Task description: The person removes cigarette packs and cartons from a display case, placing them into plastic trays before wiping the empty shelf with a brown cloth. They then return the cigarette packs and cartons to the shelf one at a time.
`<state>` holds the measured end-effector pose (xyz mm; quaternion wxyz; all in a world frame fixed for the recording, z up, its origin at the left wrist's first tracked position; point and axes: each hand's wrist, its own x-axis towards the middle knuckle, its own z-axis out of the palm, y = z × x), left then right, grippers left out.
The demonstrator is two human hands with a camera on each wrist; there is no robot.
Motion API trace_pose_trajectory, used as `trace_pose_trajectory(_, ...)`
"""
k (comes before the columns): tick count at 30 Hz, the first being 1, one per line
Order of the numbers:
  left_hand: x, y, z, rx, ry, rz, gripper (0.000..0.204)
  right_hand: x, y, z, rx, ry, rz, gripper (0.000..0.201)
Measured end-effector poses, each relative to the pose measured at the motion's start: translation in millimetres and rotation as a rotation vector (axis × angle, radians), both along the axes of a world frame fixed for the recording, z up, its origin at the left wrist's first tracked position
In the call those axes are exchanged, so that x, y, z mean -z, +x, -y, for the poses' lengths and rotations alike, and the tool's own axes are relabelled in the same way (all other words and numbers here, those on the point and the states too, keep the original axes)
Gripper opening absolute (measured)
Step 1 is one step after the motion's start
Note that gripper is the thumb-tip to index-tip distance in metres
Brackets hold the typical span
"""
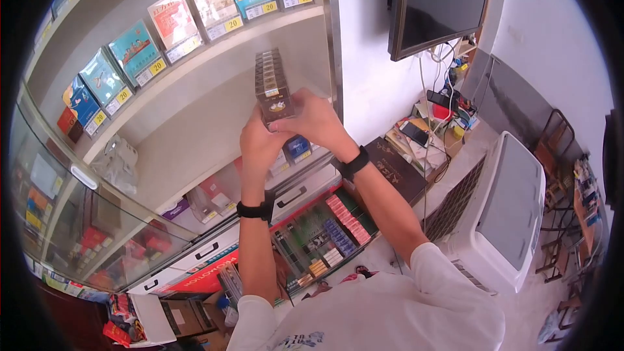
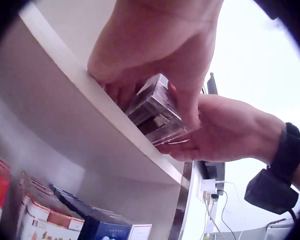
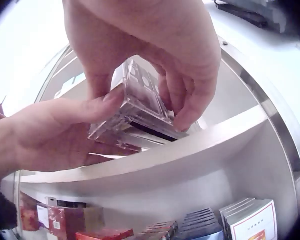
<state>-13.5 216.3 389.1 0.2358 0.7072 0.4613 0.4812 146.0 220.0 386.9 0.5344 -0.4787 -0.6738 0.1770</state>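
Note:
A long row of dark brown packs (image 1: 272, 84) in a clear holder lies over the shelf in the head view. My left hand (image 1: 261, 145) grips its near end from the left, my right hand (image 1: 316, 120) from the right, thumbs close together at the front. In the left wrist view the clear holder (image 2: 160, 112) is between the fingers of my left hand (image 2: 160, 50), with my right hand (image 2: 235, 130) beside it. The right wrist view shows the holder (image 3: 135, 107) at the shelf edge, between my right hand (image 3: 155, 45) and left hand (image 3: 50, 135).
Packs with price tags (image 1: 172, 23) line the upper shelf (image 1: 214, 49). A plastic bag (image 1: 119, 159) lies at the shelf's left. Below are a drawer of small packs (image 1: 318, 237) and a glass case (image 1: 84, 221). A white appliance (image 1: 500, 214) and wall screen (image 1: 442, 3) are right.

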Motion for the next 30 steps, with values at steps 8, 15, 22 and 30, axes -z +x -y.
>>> trace_pose_trajectory(8,24.6,-3.6,65.0,-0.137,0.148,0.135,0.081,-4.4,-11.3,70.6,-0.165,-0.023,-0.088,0.078)
trace_pose_trajectory(15,55.3,-1.6,168.6,-0.046,0.112,0.194,0.093,21.6,-5.6,180.7,-0.104,-0.166,-0.08,0.089)
trace_pose_trajectory(22,96.6,16.7,227.1,0.28,0.228,0.054,0.094,99.0,24.2,286.0,0.063,-0.25,-0.608,0.091)
trace_pose_trajectory(30,148.5,47.1,252.4,0.49,0.032,0.059,0.094,133.1,52.9,334.9,0.194,-0.429,-0.594,0.07)
